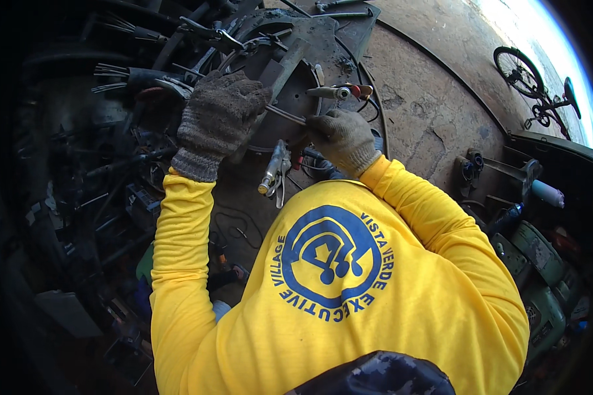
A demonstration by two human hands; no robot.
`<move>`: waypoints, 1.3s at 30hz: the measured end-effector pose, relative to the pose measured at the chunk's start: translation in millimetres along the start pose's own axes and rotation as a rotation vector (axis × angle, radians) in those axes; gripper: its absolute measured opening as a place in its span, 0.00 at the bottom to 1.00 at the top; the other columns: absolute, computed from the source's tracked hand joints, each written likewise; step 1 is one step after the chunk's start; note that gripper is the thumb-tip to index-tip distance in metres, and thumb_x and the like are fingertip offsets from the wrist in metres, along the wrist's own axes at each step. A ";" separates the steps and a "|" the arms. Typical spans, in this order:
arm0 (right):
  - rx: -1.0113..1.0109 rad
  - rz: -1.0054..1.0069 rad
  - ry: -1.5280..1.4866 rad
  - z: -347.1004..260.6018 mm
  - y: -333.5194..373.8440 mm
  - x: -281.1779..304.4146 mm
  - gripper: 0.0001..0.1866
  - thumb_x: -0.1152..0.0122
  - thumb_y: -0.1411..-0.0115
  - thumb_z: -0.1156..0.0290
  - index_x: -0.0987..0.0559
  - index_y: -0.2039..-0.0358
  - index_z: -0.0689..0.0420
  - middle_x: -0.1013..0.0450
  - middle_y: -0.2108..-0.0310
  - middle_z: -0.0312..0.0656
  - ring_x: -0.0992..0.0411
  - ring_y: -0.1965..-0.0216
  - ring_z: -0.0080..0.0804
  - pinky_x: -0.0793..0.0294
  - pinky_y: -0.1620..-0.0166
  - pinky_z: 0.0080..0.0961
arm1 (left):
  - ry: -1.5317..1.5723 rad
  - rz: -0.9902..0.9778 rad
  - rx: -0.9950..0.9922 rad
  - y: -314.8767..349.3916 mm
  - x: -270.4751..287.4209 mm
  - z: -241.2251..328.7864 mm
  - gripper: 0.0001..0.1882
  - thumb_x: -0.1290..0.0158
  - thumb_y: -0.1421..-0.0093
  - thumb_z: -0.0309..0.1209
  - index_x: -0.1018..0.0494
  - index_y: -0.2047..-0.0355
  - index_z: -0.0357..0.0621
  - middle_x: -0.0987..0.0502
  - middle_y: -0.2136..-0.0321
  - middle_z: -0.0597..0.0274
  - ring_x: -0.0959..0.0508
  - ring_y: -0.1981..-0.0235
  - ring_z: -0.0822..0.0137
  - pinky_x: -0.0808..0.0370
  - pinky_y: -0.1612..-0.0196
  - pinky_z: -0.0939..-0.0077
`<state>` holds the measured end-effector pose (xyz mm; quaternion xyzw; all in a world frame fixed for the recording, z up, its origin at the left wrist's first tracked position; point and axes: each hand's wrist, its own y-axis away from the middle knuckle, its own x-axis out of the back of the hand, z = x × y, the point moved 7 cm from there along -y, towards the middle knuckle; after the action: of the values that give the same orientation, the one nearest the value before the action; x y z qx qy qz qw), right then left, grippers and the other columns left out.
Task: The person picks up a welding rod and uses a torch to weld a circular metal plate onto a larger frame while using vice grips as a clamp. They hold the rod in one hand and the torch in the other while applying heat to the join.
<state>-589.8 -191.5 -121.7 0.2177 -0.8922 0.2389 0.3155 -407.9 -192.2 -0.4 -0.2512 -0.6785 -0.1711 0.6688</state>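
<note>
Grey knit work gloves cover both hands. My left hand is closed at the edge of a metal workbench, its fingers curled over the end of some thin metal rods. The rods span the gap to my right hand, which is closed round their other end. Just beyond my right hand, a clamp-like tool with a round metal end lies on the bench. Below and between my hands, locking pliers hang at the bench edge. The fingertips of both hands are partly hidden.
Bundles of thin rods stick out at the left, near more locking pliers. Cables run down the bench's right side. Dark clutter fills the lower left. Green metal cases stand at the right; a bicycle is farther off.
</note>
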 end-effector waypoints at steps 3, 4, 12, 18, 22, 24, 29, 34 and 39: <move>-0.018 -0.014 0.002 -0.4 -0.6 -0.2 0.10 0.32 0.42 0.65 0.12 0.60 0.51 0.21 0.70 0.44 0.20 0.66 0.49 0.21 0.64 0.44 | 0.016 -0.002 0.007 0.0 -1.2 -1.4 0.19 0.38 0.42 0.30 0.18 0.49 0.53 0.16 0.53 0.61 0.18 0.49 0.56 0.24 0.43 0.55; -0.023 -0.020 0.005 -1.1 -1.0 -0.7 0.10 0.32 0.42 0.65 0.12 0.61 0.51 0.21 0.70 0.44 0.20 0.66 0.49 0.21 0.63 0.44 | 0.037 0.004 0.015 2.4 -4.1 -3.1 0.19 0.38 0.42 0.30 0.18 0.49 0.53 0.16 0.53 0.61 0.18 0.49 0.56 0.24 0.43 0.55; -0.076 -0.077 0.027 -2.1 -4.6 -1.1 0.10 0.34 0.40 0.64 0.12 0.61 0.51 0.20 0.70 0.44 0.20 0.66 0.49 0.21 0.62 0.44 | 0.034 0.052 0.003 0.7 0.2 0.0 0.17 0.39 0.42 0.30 0.17 0.52 0.52 0.17 0.57 0.61 0.18 0.54 0.56 0.23 0.46 0.56; -0.132 -0.144 0.012 0.1 -7.3 -5.6 0.11 0.37 0.38 0.63 0.12 0.61 0.51 0.20 0.68 0.46 0.20 0.64 0.50 0.20 0.60 0.44 | 0.050 0.012 0.038 -0.8 1.0 -0.5 0.17 0.38 0.43 0.31 0.17 0.52 0.51 0.17 0.56 0.60 0.18 0.52 0.56 0.24 0.45 0.55; -0.165 -0.187 -0.033 8.4 -6.2 -10.5 0.13 0.36 0.38 0.59 0.12 0.57 0.48 0.19 0.65 0.46 0.20 0.62 0.51 0.21 0.57 0.47 | 0.029 0.051 0.030 1.1 -0.8 -0.5 0.17 0.38 0.43 0.31 0.17 0.52 0.51 0.16 0.56 0.60 0.18 0.52 0.56 0.24 0.44 0.55; -0.163 -0.130 -0.112 10.9 0.8 -4.5 0.15 0.34 0.38 0.61 0.14 0.53 0.50 0.19 0.63 0.47 0.19 0.61 0.50 0.19 0.57 0.44 | 0.026 0.048 0.042 1.8 -1.5 -0.4 0.18 0.37 0.44 0.31 0.17 0.52 0.51 0.16 0.56 0.60 0.18 0.52 0.55 0.25 0.43 0.55; -0.384 0.011 -0.391 45.8 45.5 0.1 0.19 0.28 0.39 0.69 0.17 0.48 0.57 0.18 0.60 0.47 0.17 0.60 0.40 0.17 0.57 0.33 | 0.056 0.026 0.059 0.8 -0.8 -1.3 0.17 0.37 0.43 0.32 0.17 0.52 0.52 0.16 0.55 0.60 0.18 0.50 0.56 0.25 0.42 0.55; -0.455 0.073 -0.420 63.2 70.4 6.6 0.19 0.28 0.39 0.72 0.18 0.47 0.61 0.18 0.60 0.48 0.17 0.60 0.34 0.18 0.56 0.30 | 0.067 0.008 0.068 1.2 -2.1 -0.6 0.16 0.37 0.42 0.33 0.17 0.52 0.52 0.16 0.54 0.61 0.18 0.49 0.56 0.25 0.40 0.54; -0.364 0.077 -0.355 45.0 57.6 11.4 0.16 0.28 0.38 0.70 0.15 0.51 0.58 0.19 0.65 0.45 0.18 0.63 0.36 0.18 0.58 0.30 | 0.029 -0.016 0.066 1.0 -2.3 0.3 0.17 0.36 0.42 0.33 0.18 0.51 0.52 0.16 0.54 0.61 0.18 0.49 0.56 0.25 0.40 0.54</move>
<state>-649.5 -174.0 -161.7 0.1618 -0.9695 0.0443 0.1786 -407.6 -191.5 -2.8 -0.2209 -0.6759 -0.1575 0.6853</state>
